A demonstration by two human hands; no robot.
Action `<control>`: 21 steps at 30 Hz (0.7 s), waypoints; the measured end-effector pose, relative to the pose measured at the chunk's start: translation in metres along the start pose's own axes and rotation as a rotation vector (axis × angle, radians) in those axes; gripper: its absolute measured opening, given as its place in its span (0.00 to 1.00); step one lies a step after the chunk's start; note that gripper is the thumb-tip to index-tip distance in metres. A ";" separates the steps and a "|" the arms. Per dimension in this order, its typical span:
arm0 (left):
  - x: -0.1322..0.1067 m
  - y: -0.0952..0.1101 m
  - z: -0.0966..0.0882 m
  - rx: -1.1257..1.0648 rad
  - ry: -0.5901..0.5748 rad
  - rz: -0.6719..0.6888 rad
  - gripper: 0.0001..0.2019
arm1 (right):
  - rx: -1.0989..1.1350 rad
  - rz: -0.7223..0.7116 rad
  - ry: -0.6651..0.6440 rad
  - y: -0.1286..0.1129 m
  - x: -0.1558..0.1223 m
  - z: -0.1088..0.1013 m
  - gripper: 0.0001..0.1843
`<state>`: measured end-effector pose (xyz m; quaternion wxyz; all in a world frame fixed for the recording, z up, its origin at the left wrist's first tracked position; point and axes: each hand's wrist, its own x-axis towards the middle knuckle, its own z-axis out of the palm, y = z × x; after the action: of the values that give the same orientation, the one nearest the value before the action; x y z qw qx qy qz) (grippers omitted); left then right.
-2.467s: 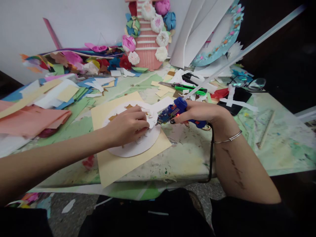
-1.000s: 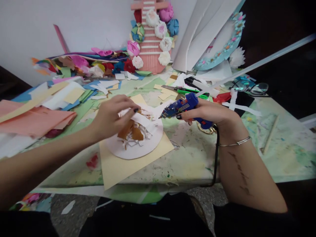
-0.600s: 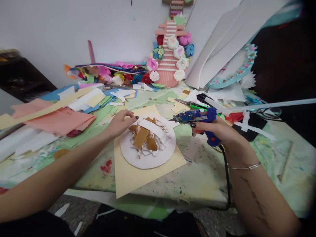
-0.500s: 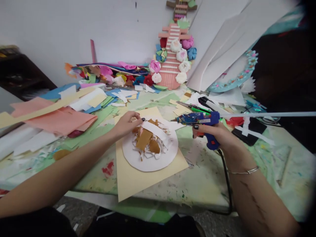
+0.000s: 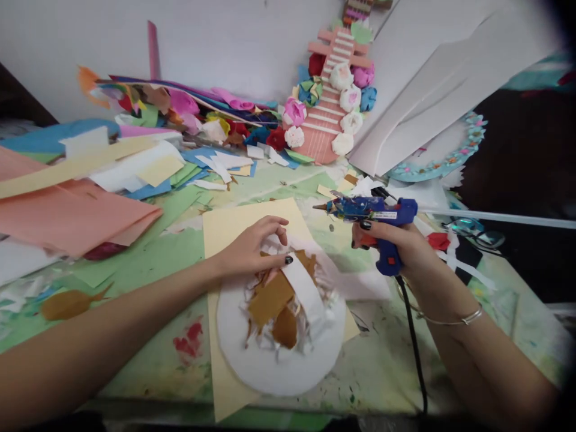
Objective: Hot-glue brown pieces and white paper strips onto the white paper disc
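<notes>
My right hand (image 5: 396,240) is wrapped around a blue hot glue gun (image 5: 364,209), its nozzle facing left above the table. My left hand (image 5: 254,246) reaches over a round white disc (image 5: 270,378), fingers curved and apart from the thumb. Its thumb touches the upper end of a white paper strip (image 5: 306,291). Under and beside that strip, brown paper pieces (image 5: 270,299) and white paper scraps lie heaped on the disc. The disc rests on a cream paper sheet (image 5: 225,396).
Coloured papers (image 5: 67,204) are piled at the left. A pink guitar-shaped craft (image 5: 319,132) with paper flowers leans on the wall. White boards (image 5: 432,90) and a flower-edged circle (image 5: 472,141) stand at the right. The gun's black cord (image 5: 411,336) hangs down.
My view has shifted, and the disc appears larger and lower. My left hand has moved over the disc with its thumb still at the strip's end. The glue gun stays in my right hand.
</notes>
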<state>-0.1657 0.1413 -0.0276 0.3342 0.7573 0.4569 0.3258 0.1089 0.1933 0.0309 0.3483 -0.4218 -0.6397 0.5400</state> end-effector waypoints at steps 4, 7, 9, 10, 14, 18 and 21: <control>-0.003 0.006 0.001 -0.005 -0.086 0.141 0.11 | -0.001 -0.045 -0.014 -0.003 0.000 0.006 0.10; -0.008 0.010 0.001 0.046 0.000 0.150 0.06 | 0.005 -0.049 -0.057 0.002 -0.007 0.009 0.11; -0.012 0.013 0.001 0.090 0.070 0.110 0.05 | 0.008 -0.044 -0.089 0.006 -0.012 0.009 0.11; -0.015 0.015 0.001 0.112 0.089 0.095 0.06 | 0.012 -0.039 -0.089 0.007 -0.013 0.008 0.10; -0.026 0.022 0.002 0.232 0.079 0.111 0.09 | 0.035 -0.007 -0.037 0.009 -0.018 0.004 0.08; -0.031 0.030 0.003 0.286 0.041 0.123 0.06 | -0.001 0.033 -0.009 0.004 -0.025 0.008 0.05; -0.031 0.032 0.002 0.257 0.071 0.131 0.06 | -0.039 0.055 0.052 -0.001 -0.032 0.014 0.04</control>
<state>-0.1605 0.1007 -0.0085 0.1960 0.8100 0.4562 0.3121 0.1087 0.1581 0.0294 0.3417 -0.4598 -0.6289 0.5257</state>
